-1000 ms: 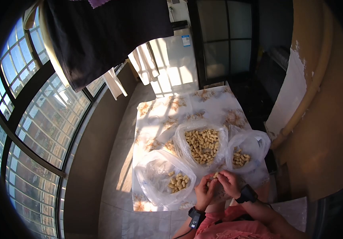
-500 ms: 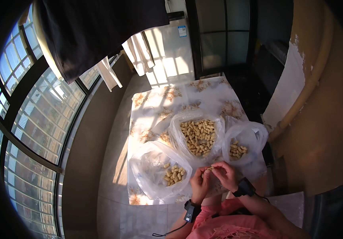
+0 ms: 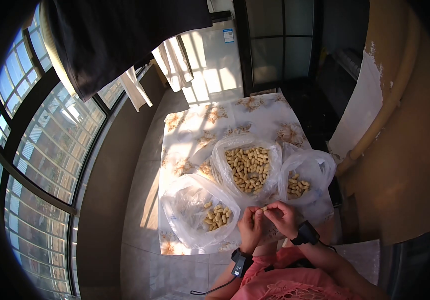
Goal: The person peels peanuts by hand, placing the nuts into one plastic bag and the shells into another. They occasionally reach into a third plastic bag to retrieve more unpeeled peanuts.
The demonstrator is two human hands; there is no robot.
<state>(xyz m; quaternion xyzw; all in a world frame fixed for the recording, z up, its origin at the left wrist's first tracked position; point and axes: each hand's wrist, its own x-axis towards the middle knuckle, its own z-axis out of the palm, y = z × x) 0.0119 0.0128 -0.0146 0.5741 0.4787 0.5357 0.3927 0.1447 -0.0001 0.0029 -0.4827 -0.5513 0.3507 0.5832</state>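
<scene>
A small peanut point(image 3: 264, 209) is pinched between the fingertips of both hands, just in front of the middle bag. My left hand point(image 3: 251, 226) is closed on it from the left, my right hand point(image 3: 284, 220) from the right. The middle plastic bag point(image 3: 220, 159) lies open with a large heap of peanuts point(image 3: 249, 169) inside. To the left, another open bag point(image 3: 179, 200) holds a smaller heap of peanuts point(image 3: 218, 217). At the right, a third bag point(image 3: 320, 167) contains several peanuts point(image 3: 297, 186).
The bags rest on a table with a flowered cloth point(image 3: 255, 117). Dark clothing point(image 3: 125, 40) hangs at the upper left, near barred windows point(image 3: 57, 142). A pipe point(image 3: 382, 122) runs along the right wall. A white cabinet point(image 3: 215, 65) stands behind the table.
The view has shifted slightly, so the table and bags appear a little higher. Both hands stay together at the peanut, with only slight finger movement.
</scene>
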